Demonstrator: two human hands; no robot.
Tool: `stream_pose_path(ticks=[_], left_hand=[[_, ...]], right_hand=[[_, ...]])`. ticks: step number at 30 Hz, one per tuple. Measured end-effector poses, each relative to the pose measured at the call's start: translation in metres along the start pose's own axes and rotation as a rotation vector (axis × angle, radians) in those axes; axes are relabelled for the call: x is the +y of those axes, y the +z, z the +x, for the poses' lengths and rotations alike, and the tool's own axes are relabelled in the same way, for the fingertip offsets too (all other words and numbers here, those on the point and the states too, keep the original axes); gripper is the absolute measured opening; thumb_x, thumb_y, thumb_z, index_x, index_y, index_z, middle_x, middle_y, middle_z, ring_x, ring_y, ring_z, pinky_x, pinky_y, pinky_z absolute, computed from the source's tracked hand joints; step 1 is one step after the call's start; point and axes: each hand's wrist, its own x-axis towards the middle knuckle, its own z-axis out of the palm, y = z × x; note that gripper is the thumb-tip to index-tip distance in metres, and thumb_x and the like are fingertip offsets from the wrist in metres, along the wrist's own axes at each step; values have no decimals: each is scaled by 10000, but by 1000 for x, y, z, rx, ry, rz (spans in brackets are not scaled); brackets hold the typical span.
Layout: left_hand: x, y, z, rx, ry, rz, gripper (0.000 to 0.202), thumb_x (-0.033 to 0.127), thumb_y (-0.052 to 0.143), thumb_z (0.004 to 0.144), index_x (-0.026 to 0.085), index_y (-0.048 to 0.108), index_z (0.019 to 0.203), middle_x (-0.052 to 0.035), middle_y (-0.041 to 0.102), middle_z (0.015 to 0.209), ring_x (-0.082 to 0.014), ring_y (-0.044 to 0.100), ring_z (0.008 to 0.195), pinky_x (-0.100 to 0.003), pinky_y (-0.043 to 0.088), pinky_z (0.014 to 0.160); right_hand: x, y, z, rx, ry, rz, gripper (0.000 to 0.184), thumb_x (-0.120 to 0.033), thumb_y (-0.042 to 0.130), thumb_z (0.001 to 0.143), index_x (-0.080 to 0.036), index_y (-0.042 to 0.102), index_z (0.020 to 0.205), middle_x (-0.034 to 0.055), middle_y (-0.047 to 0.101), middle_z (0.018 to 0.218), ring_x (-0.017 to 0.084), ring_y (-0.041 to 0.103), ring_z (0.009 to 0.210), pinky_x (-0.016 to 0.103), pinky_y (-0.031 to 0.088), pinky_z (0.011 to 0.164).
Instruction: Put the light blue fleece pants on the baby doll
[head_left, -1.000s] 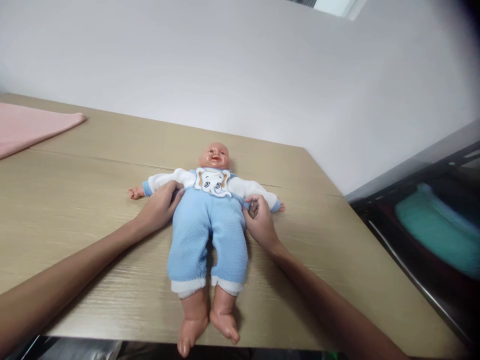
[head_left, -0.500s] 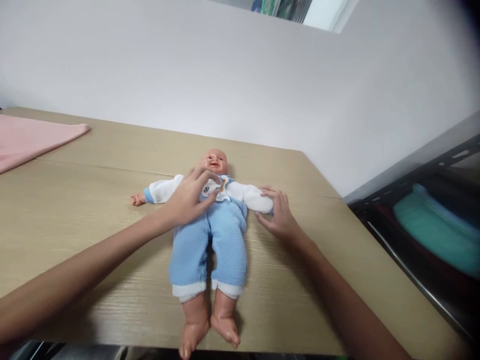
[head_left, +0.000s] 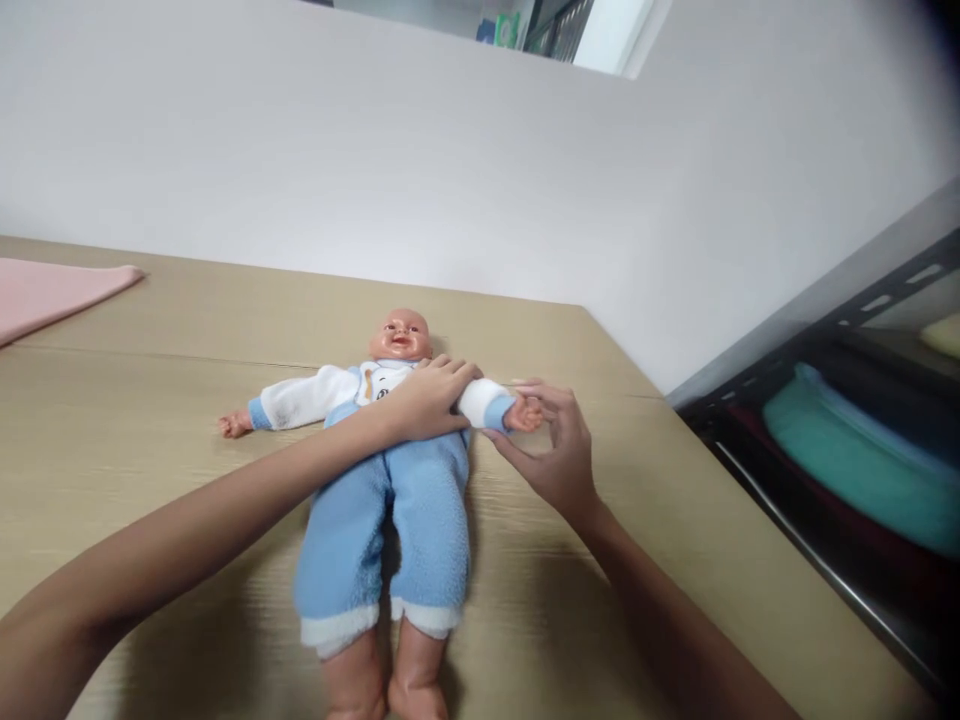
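A baby doll (head_left: 427, 490) lies on its back on the wooden table, dressed in a white top and light blue fleece trousers. My left hand (head_left: 435, 398) reaches across its chest, fingers closed around the upper part of the white sleeve on the right side of the view. Just beyond it, a blue cuff (head_left: 498, 412) circles the wrist, and the doll's small hand (head_left: 525, 413) pokes out. My right hand (head_left: 559, 440) curves around that small hand with thumb and fingers apart, the thumb close to the cuff. The doll's other arm (head_left: 300, 398) is stretched out to the left.
The wooden table (head_left: 150, 480) meets a white wall (head_left: 375, 170) at the back. A pink cloth (head_left: 60, 295) lies at the far left. To the right stands a dark metal rack (head_left: 847, 320) holding a teal item (head_left: 855, 460). A window opening is high in the wall.
My left hand has moved right, from above the chest to the sleeve. The doll's hand, hidden before, now shows past the cuff. My right hand's fingers have moved off the sleeve. The view has shifted.
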Motion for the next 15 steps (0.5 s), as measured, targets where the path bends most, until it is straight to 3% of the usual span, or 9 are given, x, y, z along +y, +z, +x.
stream_pose_path(ticks=[4, 7, 10, 12, 15], left_hand=[[-6, -4, -8, 164, -73, -163, 339, 278, 669, 959, 173, 663, 1281, -170, 786, 1226, -375, 713, 1122, -526, 563, 1021], [-15, -9, -16, 351, -129, -426, 449, 406, 676, 993, 171, 663, 1375, -166, 791, 1359, -378, 730, 1251, -526, 563, 1120], [-23, -12, -25, 489, -200, -599, 468, 503, 712, 970, 183, 716, 1313, -147, 803, 1388, -385, 719, 1329, -533, 537, 1210], [-28, -14, -31, 558, -271, -669, 454, 544, 744, 938, 195, 747, 1228, -137, 831, 1307, -387, 731, 1297, -545, 532, 1225], [-36, -16, -40, 710, -359, -771, 456, 586, 797, 905, 213, 764, 1165, -113, 853, 1166, -376, 743, 1258, -529, 540, 1218]], right_hand=[[4, 10, -6, 71, 85, 262, 594, -353, 859, 1003, -311, 526, 1493, 142, 631, 1510, 326, 692, 1364, 582, 600, 1188], [19, 22, -18, -127, 308, 376, 627, -443, 849, 1016, -298, 512, 1524, 148, 671, 1488, 314, 691, 1346, 613, 529, 1250], [19, 43, -27, -373, 485, 521, 619, -548, 843, 1003, -282, 571, 1492, 167, 672, 1535, 342, 643, 1441, 618, 476, 1296], [9, 62, -27, -425, 520, 654, 599, -563, 842, 995, -294, 594, 1468, 150, 670, 1541, 329, 662, 1410, 567, 510, 1265], [-12, 89, -17, -383, 555, 833, 531, -497, 867, 965, -313, 630, 1403, 94, 710, 1452, 288, 694, 1293, 465, 578, 1151]])
